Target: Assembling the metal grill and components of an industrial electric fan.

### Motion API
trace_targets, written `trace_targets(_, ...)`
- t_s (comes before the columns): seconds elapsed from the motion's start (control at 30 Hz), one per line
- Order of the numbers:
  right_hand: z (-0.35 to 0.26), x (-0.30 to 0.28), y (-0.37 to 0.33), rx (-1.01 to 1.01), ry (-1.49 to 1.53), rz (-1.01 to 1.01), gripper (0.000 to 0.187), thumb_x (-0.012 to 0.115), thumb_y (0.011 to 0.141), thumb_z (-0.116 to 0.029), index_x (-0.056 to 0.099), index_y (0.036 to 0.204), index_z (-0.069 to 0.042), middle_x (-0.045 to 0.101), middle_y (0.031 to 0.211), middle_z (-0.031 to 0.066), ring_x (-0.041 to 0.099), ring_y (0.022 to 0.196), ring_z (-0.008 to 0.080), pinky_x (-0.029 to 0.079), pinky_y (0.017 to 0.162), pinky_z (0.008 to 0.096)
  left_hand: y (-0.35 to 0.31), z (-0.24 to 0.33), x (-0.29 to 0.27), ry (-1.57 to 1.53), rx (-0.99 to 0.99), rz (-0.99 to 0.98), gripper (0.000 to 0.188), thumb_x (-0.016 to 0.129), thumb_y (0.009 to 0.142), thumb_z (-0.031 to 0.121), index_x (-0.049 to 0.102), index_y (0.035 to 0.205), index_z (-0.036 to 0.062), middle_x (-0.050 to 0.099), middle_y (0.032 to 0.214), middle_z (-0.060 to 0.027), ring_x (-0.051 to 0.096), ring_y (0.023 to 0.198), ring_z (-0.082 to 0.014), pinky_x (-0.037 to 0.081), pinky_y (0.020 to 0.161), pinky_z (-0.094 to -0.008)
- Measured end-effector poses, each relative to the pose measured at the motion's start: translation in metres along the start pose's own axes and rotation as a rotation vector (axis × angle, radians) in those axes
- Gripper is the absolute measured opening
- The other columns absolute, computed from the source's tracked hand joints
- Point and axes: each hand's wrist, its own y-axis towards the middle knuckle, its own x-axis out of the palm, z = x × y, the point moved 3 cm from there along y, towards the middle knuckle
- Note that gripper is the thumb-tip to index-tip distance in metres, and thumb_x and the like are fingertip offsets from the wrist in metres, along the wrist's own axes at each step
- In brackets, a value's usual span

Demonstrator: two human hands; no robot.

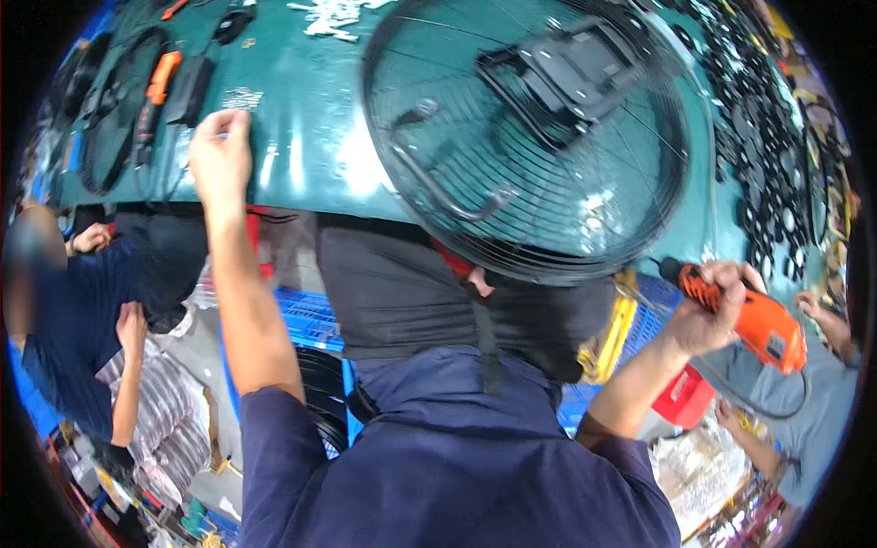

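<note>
My left hand [220, 160] is over the table's left part, thumb and fingertips drawn together in a pinch. Just beyond the fingertips lies a small pile of screws [242, 98]; whether the fingers hold one cannot be made out. My right hand [709, 315], off the table's near right edge, is wrapped round an orange corded electric screwdriver [769, 329], its black nose pointing left toward the table. Between the hands a round black wire fan guard [438, 173] overhangs the near edge. A black bracket-like housing [585, 78] and a bent tube handle [438, 187] are on the guard.
Green sheeting covers the table [301, 137]. An orange-and-black tool [157, 87] and a black box [190, 91] lie at the left. White small parts [331, 16] sit at the back, many black parts [749, 137] at the right. Other people work on both sides; a blue crate [306, 315] stands below.
</note>
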Motion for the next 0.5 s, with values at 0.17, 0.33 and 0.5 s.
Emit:
trace_targets(0.17,-0.02,0.005,0.002,-0.027,0.11,-0.199,0.036,0.063,0.092,-0.022,0.055,0.119,0.0,0.057,0.079,0.01,0.055,0.065,0.0207,0.048,0.063,0.0364,-0.04,0.004,-0.022,-0.784,-0.177,-0.009,0.032,0.063,0.099,0.022,0.059,0.12,-0.0025,0.07,0.11,-0.0149,0.067,0.085,-0.0166,0.051,0.07,-0.0271)
trace_targets(0.33,-0.06,0.018,-0.003,0.085,0.572,-0.409,0.042,0.069,0.092,-0.031,0.055,0.117,-0.001,0.062,0.081,0.0061,0.06,0.062,0.017,0.049,0.059,0.033,-0.149,0.066,-0.045,-1.184,-0.245,-0.333,0.017,0.062,0.097,0.008,0.06,0.11,-0.0017,0.068,0.097,-0.0155,0.067,0.073,-0.0161,0.053,0.062,-0.0271)
trace_targets(0.5,-0.06,0.065,-0.02,0.123,0.744,-0.587,0.036,0.069,0.095,-0.031,0.051,0.112,-0.004,0.066,0.086,0.0056,0.065,0.064,0.0176,0.054,0.058,0.0341,-0.247,0.152,0.001,-1.496,-0.524,-0.908,0.016,0.065,0.096,0.014,0.062,0.102,-0.0002,0.066,0.087,-0.0111,0.065,0.065,-0.0158,0.057,0.061,-0.0294)
